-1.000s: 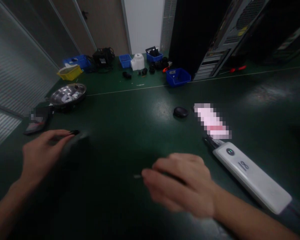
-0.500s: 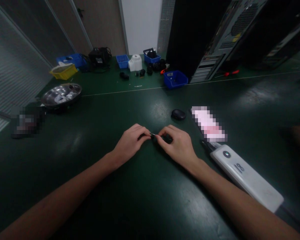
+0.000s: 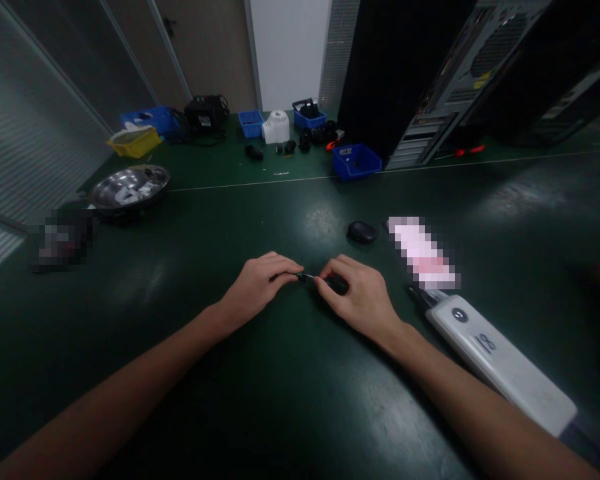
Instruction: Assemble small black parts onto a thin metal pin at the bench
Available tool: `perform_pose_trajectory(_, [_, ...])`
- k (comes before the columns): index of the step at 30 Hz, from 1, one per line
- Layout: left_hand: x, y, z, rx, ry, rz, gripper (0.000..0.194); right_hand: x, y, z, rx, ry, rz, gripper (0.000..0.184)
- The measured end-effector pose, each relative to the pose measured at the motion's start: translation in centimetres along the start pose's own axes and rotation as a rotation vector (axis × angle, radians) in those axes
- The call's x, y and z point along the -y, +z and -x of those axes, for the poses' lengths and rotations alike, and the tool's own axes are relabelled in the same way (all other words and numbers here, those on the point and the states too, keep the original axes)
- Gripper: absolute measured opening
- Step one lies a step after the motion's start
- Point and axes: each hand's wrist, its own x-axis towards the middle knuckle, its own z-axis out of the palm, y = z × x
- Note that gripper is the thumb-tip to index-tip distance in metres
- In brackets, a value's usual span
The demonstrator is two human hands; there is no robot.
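My left hand (image 3: 261, 283) pinches a small dark piece (image 3: 301, 275) with a hint of green between thumb and fingertips. Close to its right, my right hand (image 3: 360, 293) is closed on a thin tool with a pale metal shaft (image 3: 309, 277). The shaft bridges the narrow gap between the hands, and its tip meets or nearly meets the small piece; I cannot tell which. Something dark, perhaps the tool's handle, shows under my right fingers, mostly hidden. Beyond my right hand lies a black computer mouse (image 3: 361, 232).
Right of my hands lie a blurred-out phone-like slab (image 3: 423, 253) and a white power strip (image 3: 503, 363). A steel bowl (image 3: 130, 189) with white scraps sits left. Behind are a blue bin (image 3: 356, 162), a yellow tray (image 3: 135, 142) and computer towers (image 3: 405, 87).
My hands have drawn slightly apart, and more of the metal shaft shows between them. The view has shifted a little, moving the whole scene rightward.
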Motion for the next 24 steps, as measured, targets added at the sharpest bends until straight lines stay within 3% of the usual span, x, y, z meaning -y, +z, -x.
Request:
perform_pose_trajectory(6, [-0.09,-0.25,-0.01,-0.026,-0.014,0.087,0.022,0.1,-0.16,-0.1,0.002,-0.031,-0.057,0.019])
perform_pose_trajectory(13, [-0.04,0.03,0.27,0.039,0.101,-0.024,0.025,-0.01,0.01,0.03,0.062,-0.071,-0.009,0.018])
perform_pose_trajectory(20, [-0.12,0.3,0.29,-0.031,0.049,0.093,0.019,0.11,0.01,-0.05,0.033,-0.088,-0.093,0.019])
perform_pose_trajectory(24, [-0.08,0.27,0.32,0.0,0.098,0.038,0.024,0.04,0.18,-0.06,0.029,-0.088,-0.087,0.018])
